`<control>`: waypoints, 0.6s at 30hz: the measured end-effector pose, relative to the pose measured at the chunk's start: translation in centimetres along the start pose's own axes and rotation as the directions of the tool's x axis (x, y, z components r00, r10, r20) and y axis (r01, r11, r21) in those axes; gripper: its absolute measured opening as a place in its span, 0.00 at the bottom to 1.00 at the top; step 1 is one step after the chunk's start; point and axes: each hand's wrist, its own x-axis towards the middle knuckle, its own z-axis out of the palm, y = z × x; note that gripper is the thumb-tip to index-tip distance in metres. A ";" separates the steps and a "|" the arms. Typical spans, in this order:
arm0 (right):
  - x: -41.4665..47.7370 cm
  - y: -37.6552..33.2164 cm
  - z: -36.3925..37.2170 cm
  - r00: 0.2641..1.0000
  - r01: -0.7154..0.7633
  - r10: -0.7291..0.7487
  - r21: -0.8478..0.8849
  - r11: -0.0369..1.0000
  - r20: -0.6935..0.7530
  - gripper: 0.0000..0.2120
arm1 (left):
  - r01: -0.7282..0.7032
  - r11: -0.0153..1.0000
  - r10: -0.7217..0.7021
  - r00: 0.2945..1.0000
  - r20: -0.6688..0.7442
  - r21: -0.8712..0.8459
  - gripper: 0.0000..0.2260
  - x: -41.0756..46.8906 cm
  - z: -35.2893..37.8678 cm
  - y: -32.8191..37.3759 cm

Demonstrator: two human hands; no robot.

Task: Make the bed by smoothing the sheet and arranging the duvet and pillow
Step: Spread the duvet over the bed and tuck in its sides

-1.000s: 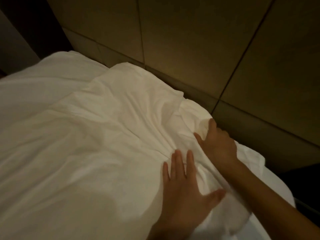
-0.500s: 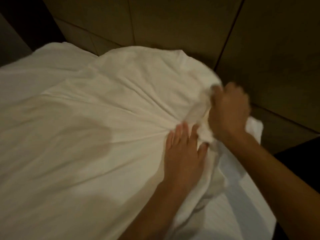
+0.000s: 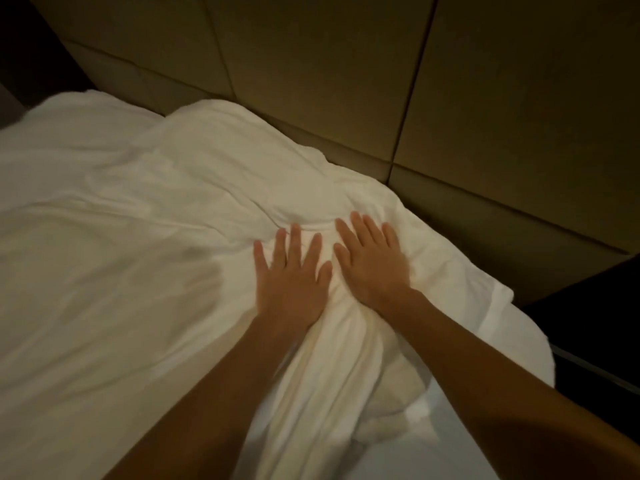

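White rumpled fabric duvet [image 3: 173, 244] fills the left and centre of the head view, running from the left edge to the lower right, with long creases fanning out across it from the middle of the frame.

The left hand [image 3: 291, 282] lies palm down on the duvet just right of centre. Its fingers are straight and spread wide, pressing flat on the cloth and gripping nothing. The right hand [image 3: 372, 265] lies just beside it to the right, also palm down, with its fingers straight, closer together and pointing toward the upper left. The thumbs nearly meet. Both bare forearms come in from the bottom edge, the right one from the lower right corner.

Between the wrists the duvet is gathered into thick folds that run down toward the bottom centre. A strip of smooth white sheet [image 3: 446, 448] shows at the bottom, between the folds and the right forearm.

A softer white mound [image 3: 86, 112] sits at the upper left, touching the duvet; whether it is the pillow cannot be told.

Olive-brown padded wall panels [image 3: 346, 64] with dark seams cross the top of the frame, right behind the bedding. A dark gap [image 3: 602, 306] lies at the right edge.
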 end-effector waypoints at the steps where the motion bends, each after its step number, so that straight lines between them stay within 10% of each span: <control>1: 0.4 -0.1 0.2 1.000 -0.008 0.008 -0.001 1.000 0.002 0.26 | 0.004 1.000 -0.004 1.000 -0.008 0.007 0.29 0.3 0.1 -0.2; 6: -0.9 0.0 -1.2 0.992 -0.076 0.076 0.001 0.997 -0.104 0.28 | 0.029 0.999 -0.029 0.999 0.020 -0.044 0.30 0.5 0.2 -0.2; 12: -1.0 3.3 -3.3 0.806 -0.582 0.592 0.175 0.794 -0.001 0.31 | 0.150 0.965 -0.098 0.968 0.231 -0.216 0.28 -0.8 -3.3 1.5; 18: 0.6 0.8 -7.0 0.842 -0.217 0.261 0.146 0.965 -0.472 0.11 | 0.098 0.903 -0.005 0.976 0.219 -0.419 0.51 -6.3 -7.6 5.2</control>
